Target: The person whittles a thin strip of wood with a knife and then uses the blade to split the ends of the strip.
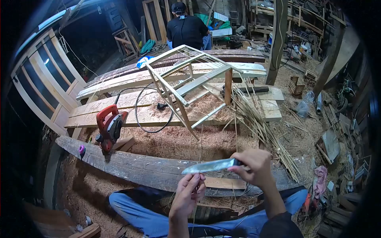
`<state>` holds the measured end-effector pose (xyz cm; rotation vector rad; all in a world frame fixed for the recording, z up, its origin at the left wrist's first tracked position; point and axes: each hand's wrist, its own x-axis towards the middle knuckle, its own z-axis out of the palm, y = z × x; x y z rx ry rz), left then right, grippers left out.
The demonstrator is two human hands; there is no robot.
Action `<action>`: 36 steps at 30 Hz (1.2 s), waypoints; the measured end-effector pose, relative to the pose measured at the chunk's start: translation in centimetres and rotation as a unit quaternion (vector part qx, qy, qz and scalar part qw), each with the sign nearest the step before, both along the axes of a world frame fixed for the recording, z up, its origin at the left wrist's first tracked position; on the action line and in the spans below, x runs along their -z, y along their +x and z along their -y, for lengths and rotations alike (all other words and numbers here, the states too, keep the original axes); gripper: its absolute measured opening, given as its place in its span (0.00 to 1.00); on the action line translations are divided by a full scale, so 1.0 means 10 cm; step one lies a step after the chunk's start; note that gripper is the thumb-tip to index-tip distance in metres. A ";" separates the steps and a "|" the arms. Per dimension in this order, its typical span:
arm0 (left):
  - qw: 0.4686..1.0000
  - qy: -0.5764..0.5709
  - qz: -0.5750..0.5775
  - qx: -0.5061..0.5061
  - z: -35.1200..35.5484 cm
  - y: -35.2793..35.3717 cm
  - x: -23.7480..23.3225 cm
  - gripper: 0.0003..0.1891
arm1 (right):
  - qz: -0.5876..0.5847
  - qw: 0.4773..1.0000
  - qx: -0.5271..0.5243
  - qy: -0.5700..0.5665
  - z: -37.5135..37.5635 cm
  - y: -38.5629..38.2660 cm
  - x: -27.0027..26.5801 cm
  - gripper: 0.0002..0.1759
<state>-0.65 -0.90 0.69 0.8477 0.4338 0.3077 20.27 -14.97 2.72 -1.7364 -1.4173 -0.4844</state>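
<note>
plastic bag (304, 104); right hand (254, 166) holds knife (208, 166)

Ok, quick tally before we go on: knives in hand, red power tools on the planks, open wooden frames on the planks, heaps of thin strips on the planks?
Knives in hand: 1, the knife in the right hand
Red power tools: 1, the power tool
Open wooden frames: 1, the slatted frame
Heaps of thin strips: 1, the strip heap
Total: 4

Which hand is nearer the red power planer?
Left: the left hand sits nearer the camera and rightward of the planer; the right hand, holding a knife, is farther right.
</note>
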 end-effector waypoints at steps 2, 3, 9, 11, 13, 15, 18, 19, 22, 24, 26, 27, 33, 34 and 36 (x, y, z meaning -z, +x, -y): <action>0.999 -0.030 0.013 0.015 0.07 0.02 0.01 0.07 | 0.001 0.997 -0.061 -0.056 -0.02 -0.11 0.01 0.21; 1.000 -0.008 -0.014 -0.023 0.15 0.05 -0.02 0.07 | 0.001 0.995 -0.081 -0.057 -0.04 -0.17 0.02 0.20; 0.998 0.050 -0.029 -0.022 0.23 0.05 -0.03 0.07 | -0.007 0.989 -0.135 -0.053 -0.13 -0.30 0.07 0.19; 0.998 0.055 -0.010 -0.013 0.23 0.04 0.04 0.08 | -0.009 0.989 -0.143 -0.041 -0.15 -0.29 0.09 0.19; 0.998 0.059 0.009 -0.003 0.23 0.04 0.05 0.09 | 0.000 0.988 -0.146 -0.045 -0.14 -0.26 0.11 0.19; 0.997 0.074 0.012 -0.004 0.23 0.04 0.02 0.10 | 0.005 0.989 -0.139 -0.045 -0.13 -0.26 0.10 0.18; 0.969 0.244 -0.040 -0.014 0.22 0.06 0.09 0.09 | 0.020 0.991 -0.124 -0.051 -0.12 -0.22 0.08 0.19; 0.969 0.243 -0.040 -0.014 0.21 0.05 0.07 0.09 | 0.031 0.991 -0.116 -0.056 -0.11 -0.21 0.08 0.19; 0.989 0.136 -0.046 0.018 0.16 0.00 0.04 0.08 | 0.038 0.994 -0.084 -0.060 -0.08 -0.17 0.08 0.21; 0.999 0.020 -0.019 0.036 0.14 -0.04 0.09 0.08 | 0.046 0.996 -0.058 -0.054 -0.03 -0.04 0.12 0.20; 0.998 0.043 -0.025 0.037 0.03 -0.03 0.06 0.07 | 0.057 0.997 -0.029 -0.048 -0.03 0.07 0.12 0.19; 0.997 0.065 -0.035 0.036 0.00 -0.04 0.04 0.06 | 0.068 0.996 -0.019 -0.053 -0.03 0.08 0.12 0.19; 0.994 0.075 -0.068 -0.038 -0.18 -0.32 -0.11 0.08 | 0.059 0.976 0.206 0.033 0.18 0.65 0.14 0.20; 0.993 0.086 -0.065 -0.050 -0.21 -0.36 -0.11 0.08 | 0.050 0.981 0.183 0.038 0.22 0.62 0.03 0.21; 0.990 0.099 -0.084 -0.058 -0.18 -0.31 -0.11 0.09 | 0.011 0.989 0.142 -0.039 0.32 0.42 0.04 0.25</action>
